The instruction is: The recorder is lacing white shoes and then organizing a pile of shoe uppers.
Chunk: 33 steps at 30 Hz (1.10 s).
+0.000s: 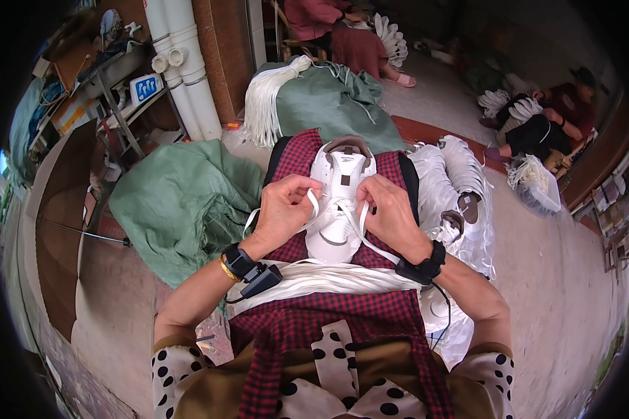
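Observation:
A white sneaker [330, 246] rests on my lap, its toe toward me and its dark-lined opening away from me. Through its lower eyelets runs a flat white shoelace [362, 222], crossed over the tongue. On the shoe's left side my left hand [282, 211] is closed, pinching one part of the lace between thumb and fingers. My right hand [393, 215] pinches the other part at the shoe's right side. A thick bundle of white laces [335, 277] lies across my lap on the red-and-black checked apron [297, 244].
Green sacks [182, 199] stand left and ahead, with white laces [267, 98] draped over the far green sack [328, 101]. Several white shoes [426, 171] are stacked at my right. Two people sit farther off with shoes. White pipes [182, 70] and a cluttered shelf [122, 115] stand left.

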### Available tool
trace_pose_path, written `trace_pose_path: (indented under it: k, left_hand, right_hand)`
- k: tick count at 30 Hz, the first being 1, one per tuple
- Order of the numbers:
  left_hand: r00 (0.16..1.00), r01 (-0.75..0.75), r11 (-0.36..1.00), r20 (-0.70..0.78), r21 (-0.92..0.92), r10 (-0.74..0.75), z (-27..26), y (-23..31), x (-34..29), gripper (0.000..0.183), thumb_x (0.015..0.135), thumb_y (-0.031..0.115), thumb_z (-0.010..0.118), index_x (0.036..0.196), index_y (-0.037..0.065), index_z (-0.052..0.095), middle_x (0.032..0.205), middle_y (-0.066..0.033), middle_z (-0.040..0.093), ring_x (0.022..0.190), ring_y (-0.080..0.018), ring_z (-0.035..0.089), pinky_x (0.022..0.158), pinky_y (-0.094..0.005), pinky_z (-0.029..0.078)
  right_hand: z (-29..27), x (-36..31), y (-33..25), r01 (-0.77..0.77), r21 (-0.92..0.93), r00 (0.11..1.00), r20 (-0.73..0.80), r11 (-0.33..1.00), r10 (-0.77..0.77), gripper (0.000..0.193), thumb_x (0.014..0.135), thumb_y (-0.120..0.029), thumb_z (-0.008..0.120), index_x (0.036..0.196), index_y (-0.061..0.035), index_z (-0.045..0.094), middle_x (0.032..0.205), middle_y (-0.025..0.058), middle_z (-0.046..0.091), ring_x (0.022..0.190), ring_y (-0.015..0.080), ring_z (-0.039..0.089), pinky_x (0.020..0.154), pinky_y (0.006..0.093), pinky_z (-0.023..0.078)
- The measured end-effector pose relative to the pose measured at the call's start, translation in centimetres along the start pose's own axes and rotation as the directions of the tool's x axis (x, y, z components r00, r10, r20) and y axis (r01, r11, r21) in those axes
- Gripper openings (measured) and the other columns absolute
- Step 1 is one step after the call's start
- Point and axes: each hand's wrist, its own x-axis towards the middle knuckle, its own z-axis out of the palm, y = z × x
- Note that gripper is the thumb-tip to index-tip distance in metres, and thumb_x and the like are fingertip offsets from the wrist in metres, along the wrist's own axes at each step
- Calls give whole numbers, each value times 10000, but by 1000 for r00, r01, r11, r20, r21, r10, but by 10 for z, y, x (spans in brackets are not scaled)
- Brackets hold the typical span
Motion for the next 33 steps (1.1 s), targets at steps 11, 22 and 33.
trace_pose_path:
  k: [11,22,33]
  left_hand:
    - [996,-61,994,-56,90,66,3,3,0,178,816,-69,625,962,0,701,920,-107,690,767,-139,678,678,-258,560]
    - [933,-238,896,344,374,104,-15,24,22,322,761,-58,629,1071,21,673,805,-92,604,652,-139,600,619,-278,507]
    - [342,-929,202,930,312,136,-23,53,81,101,804,132,614,856,45,610,1009,-101,513,1082,-270,512,879,-386,444]
  right_hand:
    - [-17,14,4,-445,311,883,306,840,355,129,809,-7,719,928,-4,670,642,-1,620,611,36,534,550,251,437]
    - [-33,44,9,-49,76,886,464,996,8,236,696,37,717,930,19,700,748,144,676,694,272,668,654,378,509]
    - [-42,69,23,366,2,598,766,931,-237,205,712,-27,692,912,-44,737,934,112,637,1031,295,542,889,376,474]
